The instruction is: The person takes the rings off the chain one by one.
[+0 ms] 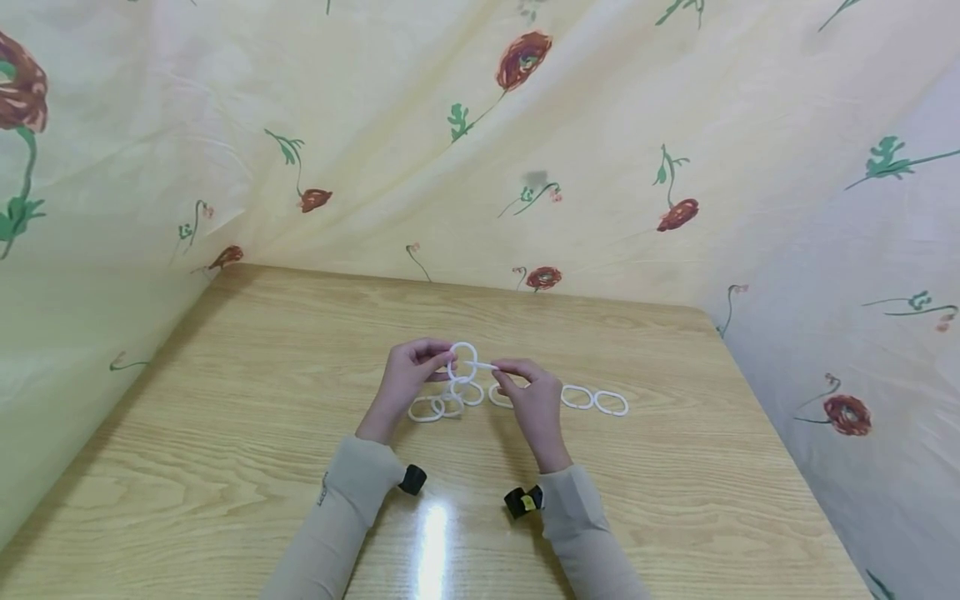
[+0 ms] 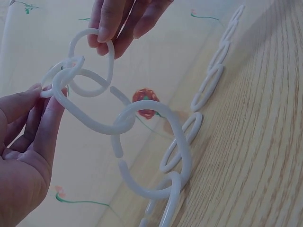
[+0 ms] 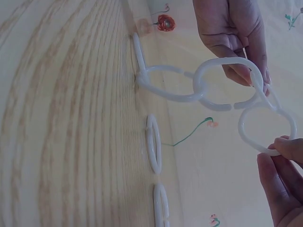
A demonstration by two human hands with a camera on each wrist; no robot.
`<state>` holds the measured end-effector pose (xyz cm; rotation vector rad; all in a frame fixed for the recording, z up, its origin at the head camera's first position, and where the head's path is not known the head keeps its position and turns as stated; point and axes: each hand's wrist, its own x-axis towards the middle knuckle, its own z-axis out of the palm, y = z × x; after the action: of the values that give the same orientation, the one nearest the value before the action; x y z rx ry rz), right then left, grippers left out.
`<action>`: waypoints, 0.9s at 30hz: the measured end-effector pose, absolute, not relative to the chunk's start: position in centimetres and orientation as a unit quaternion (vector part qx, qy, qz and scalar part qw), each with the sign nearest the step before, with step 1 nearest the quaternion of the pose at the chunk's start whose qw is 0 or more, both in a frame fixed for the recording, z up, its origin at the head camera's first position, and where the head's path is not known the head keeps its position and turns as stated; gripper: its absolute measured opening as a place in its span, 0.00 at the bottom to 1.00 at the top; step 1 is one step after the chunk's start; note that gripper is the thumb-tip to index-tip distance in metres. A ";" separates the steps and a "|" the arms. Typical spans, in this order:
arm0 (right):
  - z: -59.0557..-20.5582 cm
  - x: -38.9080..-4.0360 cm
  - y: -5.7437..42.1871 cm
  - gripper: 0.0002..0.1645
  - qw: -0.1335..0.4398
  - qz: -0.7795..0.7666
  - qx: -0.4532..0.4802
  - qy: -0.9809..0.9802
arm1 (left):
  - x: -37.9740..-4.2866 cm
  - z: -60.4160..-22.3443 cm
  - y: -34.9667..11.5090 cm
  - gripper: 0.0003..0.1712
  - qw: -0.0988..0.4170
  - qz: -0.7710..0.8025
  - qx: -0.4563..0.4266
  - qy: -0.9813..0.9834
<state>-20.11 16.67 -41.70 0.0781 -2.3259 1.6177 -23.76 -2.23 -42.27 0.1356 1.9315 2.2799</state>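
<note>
Near the middle of the table, my left hand [image 1: 405,375] pinches a white oval plastic chain link [image 1: 476,363] between thumb and fingers. My right hand [image 1: 536,404] pinches a second white link [image 1: 484,366], which in the left wrist view passes through the raised end of the chain. Below my left hand, joined links hang down; one hanging link [image 2: 94,125] loops into a larger-looking link [image 2: 185,142]. The chain's lower end [image 1: 426,420] lies on the wood. Small gaps show in the sides of some links.
Several loose white links lie in a row to the right, among them an oval link [image 1: 611,415] at the row's end. The wood-grain table [image 1: 225,433] meets a flowered cloth [image 1: 390,167] at the back and sides. Black wrist straps [image 1: 413,480] sit below the cuffs.
</note>
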 end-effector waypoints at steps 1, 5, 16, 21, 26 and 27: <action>-41.7 -20.1 16.7 0.07 0.150 0.564 0.027 -0.811 | -23.8 -42.3 -2.2 0.17 0.075 0.760 0.045 0.644; -41.6 -20.1 16.8 0.07 0.137 0.568 0.020 -0.811 | -23.7 -42.2 -2.2 0.18 0.073 0.762 0.044 0.642; -41.5 -20.3 17.1 0.08 0.121 0.569 -0.009 -0.814 | -23.8 -42.2 -2.3 0.18 0.059 0.766 0.043 0.639; -41.3 -20.4 17.3 0.08 0.122 0.570 -0.012 -0.812 | -23.8 -42.3 -2.2 0.17 0.058 0.764 0.043 0.642; -41.4 -20.4 17.7 0.08 0.112 0.570 -0.023 -0.814 | -23.7 -42.3 -2.2 0.16 0.059 0.760 0.042 0.646; -41.4 -20.4 17.8 0.09 0.109 0.570 -0.027 -0.814 | -23.7 -42.3 -2.2 0.16 0.060 0.759 0.041 0.646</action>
<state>-20.44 17.80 -41.42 -0.0801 -2.3938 1.6771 -23.70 -2.15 -42.28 0.1250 1.9562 2.2982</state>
